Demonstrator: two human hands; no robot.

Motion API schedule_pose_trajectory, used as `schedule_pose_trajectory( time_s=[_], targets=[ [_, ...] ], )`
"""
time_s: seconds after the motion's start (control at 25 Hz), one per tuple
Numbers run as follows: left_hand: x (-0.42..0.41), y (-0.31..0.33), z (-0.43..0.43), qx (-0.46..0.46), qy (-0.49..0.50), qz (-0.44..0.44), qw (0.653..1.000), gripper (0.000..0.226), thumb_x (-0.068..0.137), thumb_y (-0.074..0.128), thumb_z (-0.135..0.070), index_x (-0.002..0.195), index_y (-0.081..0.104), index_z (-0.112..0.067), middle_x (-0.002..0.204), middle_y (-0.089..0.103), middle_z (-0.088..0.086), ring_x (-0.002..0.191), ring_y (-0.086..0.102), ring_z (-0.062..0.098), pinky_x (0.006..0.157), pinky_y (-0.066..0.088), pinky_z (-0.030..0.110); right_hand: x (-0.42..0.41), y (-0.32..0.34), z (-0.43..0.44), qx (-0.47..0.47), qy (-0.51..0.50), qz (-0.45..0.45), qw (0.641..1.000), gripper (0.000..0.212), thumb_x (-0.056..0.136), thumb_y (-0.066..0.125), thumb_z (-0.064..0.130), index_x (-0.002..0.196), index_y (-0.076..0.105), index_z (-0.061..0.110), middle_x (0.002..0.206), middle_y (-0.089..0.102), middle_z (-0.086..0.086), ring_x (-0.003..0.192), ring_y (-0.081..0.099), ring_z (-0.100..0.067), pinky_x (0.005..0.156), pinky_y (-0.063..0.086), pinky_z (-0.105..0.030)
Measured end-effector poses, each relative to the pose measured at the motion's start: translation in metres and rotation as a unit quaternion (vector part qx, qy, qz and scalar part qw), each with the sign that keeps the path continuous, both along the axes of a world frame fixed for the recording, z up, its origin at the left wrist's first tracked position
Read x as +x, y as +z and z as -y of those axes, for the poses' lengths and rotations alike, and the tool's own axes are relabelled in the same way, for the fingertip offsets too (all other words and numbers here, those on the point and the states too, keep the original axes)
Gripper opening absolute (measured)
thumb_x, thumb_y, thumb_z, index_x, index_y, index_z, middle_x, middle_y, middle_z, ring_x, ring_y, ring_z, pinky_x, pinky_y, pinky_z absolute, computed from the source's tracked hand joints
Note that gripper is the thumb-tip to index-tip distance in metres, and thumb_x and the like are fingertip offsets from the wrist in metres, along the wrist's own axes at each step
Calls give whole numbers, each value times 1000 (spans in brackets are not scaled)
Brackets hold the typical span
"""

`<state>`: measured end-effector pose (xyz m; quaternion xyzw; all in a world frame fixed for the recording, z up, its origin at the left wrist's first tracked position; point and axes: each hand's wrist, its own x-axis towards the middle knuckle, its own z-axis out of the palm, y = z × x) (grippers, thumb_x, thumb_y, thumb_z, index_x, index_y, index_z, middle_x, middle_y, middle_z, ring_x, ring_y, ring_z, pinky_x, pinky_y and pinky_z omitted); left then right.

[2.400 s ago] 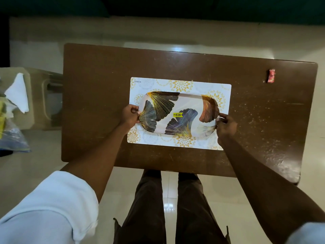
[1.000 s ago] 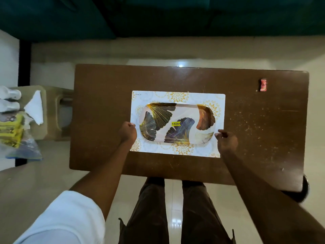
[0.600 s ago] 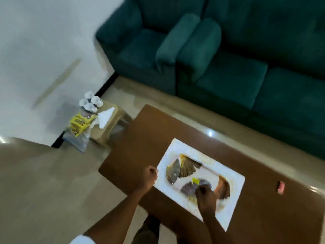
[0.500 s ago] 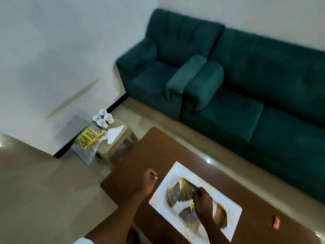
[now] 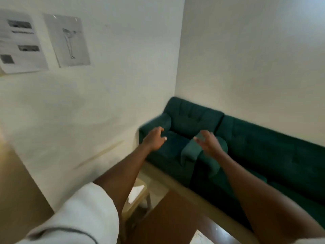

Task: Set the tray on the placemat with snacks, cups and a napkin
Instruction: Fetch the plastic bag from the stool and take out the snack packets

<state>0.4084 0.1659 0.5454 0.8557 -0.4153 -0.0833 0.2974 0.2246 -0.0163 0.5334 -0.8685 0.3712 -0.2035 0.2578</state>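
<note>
As raised, two empty hands: left hand, right hand.

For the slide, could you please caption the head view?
Both empty hands, left hand and right hand, reach out open toward the green sofa, stool below.

Home living room: green sofa, brown table, white walls.

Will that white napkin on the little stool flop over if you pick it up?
Probably floppy: the napkin looks thin and lies flat on the stool. It is likely very light, so a gentle pinch should lift it. It is blurry here, so I cannot tell paper from cloth.
</note>
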Motion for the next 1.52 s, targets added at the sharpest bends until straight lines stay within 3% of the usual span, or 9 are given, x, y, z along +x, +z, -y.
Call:
schedule_pose_trajectory(
  time_s=[0.16,0.32,0.56,0.72,0.84,1.08,1.2,1.32,1.52],
  targets=[
    [65,106,-64,-35,15,74,996,58,102,60,-31,152,41,-7,156,45,17,143,47,35,117,41,45,70,124,-45,-86,35,55,994,67,97,64,49,152,44,15,148,48,-22,132,52,-44,107,48,-55],
    [109,163,-124,-80,40,106,990,59,102,58,-36,152,39,-11,158,44,11,142,47,31,116,42,47,132,190,-99,-150,73,74,983,73,97,60,55,157,37,19,155,43,-18,142,43,-41,113,41,-57],
    [164,161,-167,-88,77,118,986,66,102,59,-36,157,33,-11,166,34,8,153,35,27,121,36,46,219,190,-137,-159,143,72,974,75,97,59,55,158,34,20,159,40,-14,146,38,-40,115,39,-55],
    [220,132,-168,-65,97,116,986,70,103,56,-36,162,26,-12,172,18,10,160,21,25,126,28,45,292,154,-131,-134,168,56,975,77,97,59,57,159,33,22,160,39,-13,146,38,-39,114,40,-56],
    [266,105,-167,-59,116,89,987,71,104,55,-37,163,25,-11,173,17,10,160,21,25,128,25,43,351,115,-125,-111,187,44,975,80,97,58,59,161,29,20,160,38,-17,147,37,-42,116,38,-56],
    [354,-38,-182,-7,166,-8,986,69,104,56,-36,161,29,-8,170,28,9,155,33,27,125,30,39,457,-36,-148,9,190,0,982,89,93,62,60,163,22,21,162,36,-15,148,35,-40,117,36,-55],
    [396,-154,-198,49,187,-95,977,69,103,56,-37,160,30,-8,167,32,10,151,39,29,122,34,40,496,-150,-180,59,203,-84,974,89,94,62,59,163,20,24,163,34,-14,149,33,-41,116,36,-57],
    [424,-277,-210,100,200,-178,958,67,103,56,-34,159,32,-5,164,36,14,150,39,31,122,34,38,519,-270,-209,100,210,-149,961,87,94,64,56,163,25,21,160,39,-17,146,38,-40,116,37,-50],
    [399,-467,-231,134,249,-312,907,63,102,61,-32,153,40,-1,157,43,22,146,44,33,117,35,34,513,-439,-249,136,215,-232,939,81,94,66,52,161,31,22,157,41,-16,143,40,-41,115,38,-52]
  ],
)
